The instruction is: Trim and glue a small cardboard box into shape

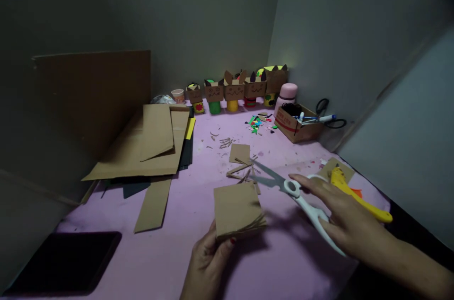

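My left hand [209,262] pinches the lower edge of a square cardboard piece [237,210] and holds it up above the pink table [198,163]. One edge of that piece is cut into a fringe. My right hand [340,217] grips white-handled scissors [283,186], blades open and pointing left, just right of the cardboard. Small cardboard offcuts [240,160] lie on the table behind the blades.
Flat cardboard sheets [149,144] over dark paper lie at the left, a black tablet [64,262] at front left. Cardboard animal figures [234,92] line the back wall. A small box with pens [298,122], black scissors [328,113] and a yellow glue gun [354,193] sit at the right.
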`<state>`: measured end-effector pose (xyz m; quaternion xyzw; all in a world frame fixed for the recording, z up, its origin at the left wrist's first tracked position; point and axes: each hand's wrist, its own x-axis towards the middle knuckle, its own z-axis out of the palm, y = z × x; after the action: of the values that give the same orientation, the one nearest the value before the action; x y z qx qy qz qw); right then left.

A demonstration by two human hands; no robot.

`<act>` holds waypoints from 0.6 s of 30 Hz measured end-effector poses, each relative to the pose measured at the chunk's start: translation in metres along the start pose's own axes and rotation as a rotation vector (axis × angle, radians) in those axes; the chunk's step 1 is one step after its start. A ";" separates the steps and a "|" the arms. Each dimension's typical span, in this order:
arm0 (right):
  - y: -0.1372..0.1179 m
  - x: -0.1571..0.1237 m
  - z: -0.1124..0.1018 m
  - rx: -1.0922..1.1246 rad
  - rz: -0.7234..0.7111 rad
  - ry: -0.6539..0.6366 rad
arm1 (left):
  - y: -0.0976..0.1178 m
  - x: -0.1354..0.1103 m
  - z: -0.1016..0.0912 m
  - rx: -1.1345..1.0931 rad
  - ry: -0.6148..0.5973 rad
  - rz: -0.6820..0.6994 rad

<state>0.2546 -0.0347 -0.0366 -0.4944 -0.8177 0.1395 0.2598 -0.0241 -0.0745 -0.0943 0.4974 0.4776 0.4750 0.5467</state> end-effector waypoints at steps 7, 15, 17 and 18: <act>-0.020 -0.004 0.043 0.777 0.447 -0.031 | -0.001 -0.005 0.011 -0.033 0.123 -0.057; -0.063 -0.002 0.091 1.351 0.602 0.195 | -0.036 -0.010 0.025 0.583 0.215 0.575; -0.067 -0.001 0.092 1.454 0.601 0.192 | -0.051 -0.010 0.028 0.833 0.198 0.680; -0.068 -0.001 0.092 1.496 0.599 0.195 | -0.059 -0.011 0.030 0.943 0.190 0.668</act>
<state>0.1527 -0.0649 -0.0799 -0.3975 -0.3145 0.6692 0.5434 0.0071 -0.0913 -0.1511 0.7658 0.5016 0.4003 0.0414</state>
